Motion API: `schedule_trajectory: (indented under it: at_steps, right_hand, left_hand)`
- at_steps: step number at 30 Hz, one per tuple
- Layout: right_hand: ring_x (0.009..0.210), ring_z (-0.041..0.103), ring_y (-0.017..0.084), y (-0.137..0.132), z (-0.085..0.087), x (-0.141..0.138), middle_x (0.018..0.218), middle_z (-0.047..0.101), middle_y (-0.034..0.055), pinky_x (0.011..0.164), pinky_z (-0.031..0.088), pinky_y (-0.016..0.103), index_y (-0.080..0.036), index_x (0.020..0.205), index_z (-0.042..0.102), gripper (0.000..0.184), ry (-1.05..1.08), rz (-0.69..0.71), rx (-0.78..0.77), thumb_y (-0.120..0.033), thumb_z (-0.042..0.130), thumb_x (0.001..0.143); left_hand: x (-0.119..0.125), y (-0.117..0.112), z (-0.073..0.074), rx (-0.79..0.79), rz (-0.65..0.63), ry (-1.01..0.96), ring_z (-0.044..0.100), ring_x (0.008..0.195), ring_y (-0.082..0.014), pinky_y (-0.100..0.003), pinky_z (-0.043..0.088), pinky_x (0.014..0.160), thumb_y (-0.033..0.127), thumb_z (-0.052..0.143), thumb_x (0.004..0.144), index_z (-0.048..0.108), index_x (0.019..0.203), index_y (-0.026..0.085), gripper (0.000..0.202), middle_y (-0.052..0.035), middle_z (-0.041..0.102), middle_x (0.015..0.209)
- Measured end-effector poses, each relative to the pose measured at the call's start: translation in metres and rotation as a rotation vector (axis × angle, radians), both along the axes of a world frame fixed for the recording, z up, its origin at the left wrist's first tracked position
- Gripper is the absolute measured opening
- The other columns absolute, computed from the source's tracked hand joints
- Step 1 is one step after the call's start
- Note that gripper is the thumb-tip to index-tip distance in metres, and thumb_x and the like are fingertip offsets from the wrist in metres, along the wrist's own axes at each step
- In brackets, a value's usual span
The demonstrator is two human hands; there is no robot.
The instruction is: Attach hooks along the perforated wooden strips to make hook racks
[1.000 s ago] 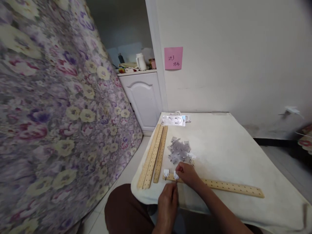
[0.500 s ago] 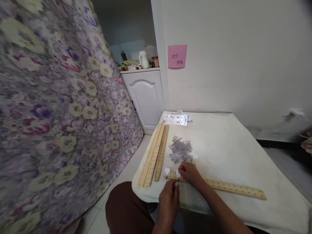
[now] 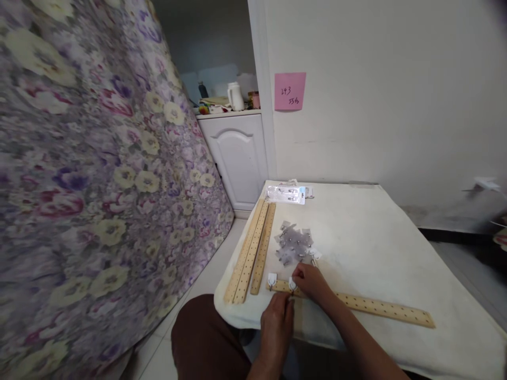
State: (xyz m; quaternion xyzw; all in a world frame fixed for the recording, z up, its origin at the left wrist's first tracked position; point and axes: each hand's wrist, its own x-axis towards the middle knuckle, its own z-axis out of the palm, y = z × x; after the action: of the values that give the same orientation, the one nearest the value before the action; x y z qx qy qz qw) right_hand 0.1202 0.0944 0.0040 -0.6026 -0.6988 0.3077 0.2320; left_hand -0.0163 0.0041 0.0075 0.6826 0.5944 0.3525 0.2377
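Note:
A perforated wooden strip point(image 3: 384, 308) lies across the front of the table. At its left end sits a white hook point(image 3: 272, 279). A second white hook point(image 3: 292, 283) is over the strip a little to the right, pinched between the thumb and fingers of my right hand point(image 3: 311, 281). My left hand point(image 3: 277, 322) is closed at the strip's front edge, its fingertips at the lower end of that second hook; what they grip is hidden. Behind the strip lies a pile of small clear packets point(image 3: 293, 244) with metal bits.
More perforated wooden strips point(image 3: 258, 252) lie lengthwise along the table's left side. Clear blister packaging point(image 3: 285, 194) is at the back edge of the white-covered table point(image 3: 356, 232). A floral curtain point(image 3: 119, 190) hangs at left; a wall with a pink note point(image 3: 290, 91) rises behind.
Both hands and the second hook have shifted slightly to the right along the strip. The first hook stays at the left end.

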Motion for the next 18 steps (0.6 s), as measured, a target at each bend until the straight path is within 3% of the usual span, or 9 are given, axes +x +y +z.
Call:
schedule_trajectory:
  at_steps: [18]
  right_hand:
    - [0.061, 0.055, 0.012, -0.0012, 0.0018, 0.0033, 0.063, 0.064, 0.0026, 0.056, 0.033, 0.019, -0.016, 0.063, 0.061, 0.012, 0.012, -0.005, 0.024, -0.014, 0.05, 0.066]
  left_hand:
    - [0.003, 0.0021, 0.0, 0.048, 0.013, 0.016, 0.059, 0.081, -0.0175, -0.03, 0.047, 0.073, 0.025, 0.041, 0.086, 0.058, 0.092, 0.021, 0.018, -0.0048, 0.062, 0.086]
